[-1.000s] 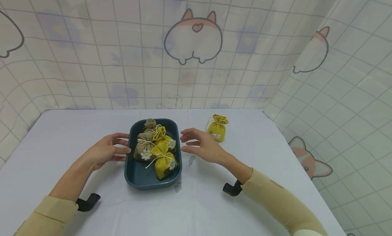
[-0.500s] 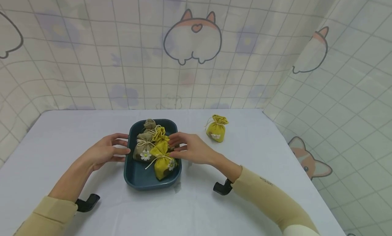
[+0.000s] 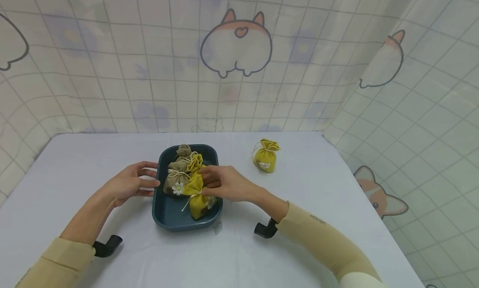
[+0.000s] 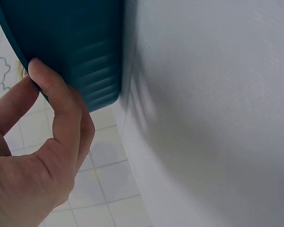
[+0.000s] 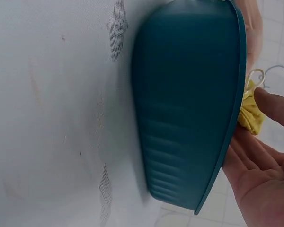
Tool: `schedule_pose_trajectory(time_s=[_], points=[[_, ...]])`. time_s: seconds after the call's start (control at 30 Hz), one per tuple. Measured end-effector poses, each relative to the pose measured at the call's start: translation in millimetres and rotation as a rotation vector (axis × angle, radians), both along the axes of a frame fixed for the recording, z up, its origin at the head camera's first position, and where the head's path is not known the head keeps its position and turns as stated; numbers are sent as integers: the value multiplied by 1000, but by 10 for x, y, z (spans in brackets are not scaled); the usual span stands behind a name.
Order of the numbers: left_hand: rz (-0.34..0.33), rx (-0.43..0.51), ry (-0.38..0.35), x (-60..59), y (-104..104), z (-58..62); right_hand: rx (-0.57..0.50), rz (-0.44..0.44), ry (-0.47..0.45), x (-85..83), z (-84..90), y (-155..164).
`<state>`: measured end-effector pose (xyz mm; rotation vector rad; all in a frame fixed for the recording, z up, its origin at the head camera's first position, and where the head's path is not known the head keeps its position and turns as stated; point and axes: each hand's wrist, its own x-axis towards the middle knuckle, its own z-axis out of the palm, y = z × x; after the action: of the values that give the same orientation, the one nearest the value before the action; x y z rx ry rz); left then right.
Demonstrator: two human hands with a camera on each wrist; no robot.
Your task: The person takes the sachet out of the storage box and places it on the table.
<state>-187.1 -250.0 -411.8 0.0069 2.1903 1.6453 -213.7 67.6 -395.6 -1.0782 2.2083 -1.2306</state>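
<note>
From my remote seat I see the right hand (image 3: 224, 183) reaching over the right rim of the dark teal oblong plastic tray (image 3: 164, 209), its thumb and fingers pinching the gathered neck of the nearest yellow cloth drawstring pouch with a white daisy (image 3: 197, 196). That pouch lies inside the tray at its near right, directly under the right hand, tilted: its tied neck points up and toward the far left, its rounded base toward me and the near rim, so its long axis runs roughly near to far. The right wrist view shows the tray's ribbed outer wall (image 5: 189, 118) with the fingers (image 5: 274, 106) curled over the rim beside a scrap of yellow cloth (image 5: 251, 116).

The left hand (image 3: 129, 184) rests at the tray's left side, fingers spread and only lightly bent, the tips touching the outer wall; in the left wrist view the thumb (image 4: 57, 104) presses against the teal wall (image 4: 75, 42). The tray's long axis runs away from me, between the 2 hands.

Just beyond the right hand's fingertips a 2nd yellow pouch (image 3: 195, 162) sits in the tray, and 2 brown burlap pouches lie toward the left hand, 1 with a daisy (image 3: 175, 180) and 1 at the far end (image 3: 182, 151). Well to the right of the right hand, a lone yellow pouch (image 3: 265, 156) stands upright on the white tablecloth (image 3: 299, 221).
</note>
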Motion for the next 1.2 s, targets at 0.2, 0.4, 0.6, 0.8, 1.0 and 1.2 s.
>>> schedule_pose_trajectory(time_s=[0.2, 0.4, 0.6, 0.8, 1.0, 1.2], points=[[-4, 5, 1, 8, 12, 24, 31, 35, 53, 4, -20, -33], [-3, 0, 0, 27, 30, 51, 29, 78, 112, 5, -49, -49], [-3, 3, 2, 23, 20, 45, 14, 91, 139, 17, -50, -64], [-7, 6, 4, 20, 21, 43, 14, 91, 154, 49, -39, -84], [-1, 8, 0, 15, 25, 43, -15, 90, 133, 65, -41, -90], [0, 3, -4, 19, 26, 37, -82, 87, 76, 73, -69, -75]])
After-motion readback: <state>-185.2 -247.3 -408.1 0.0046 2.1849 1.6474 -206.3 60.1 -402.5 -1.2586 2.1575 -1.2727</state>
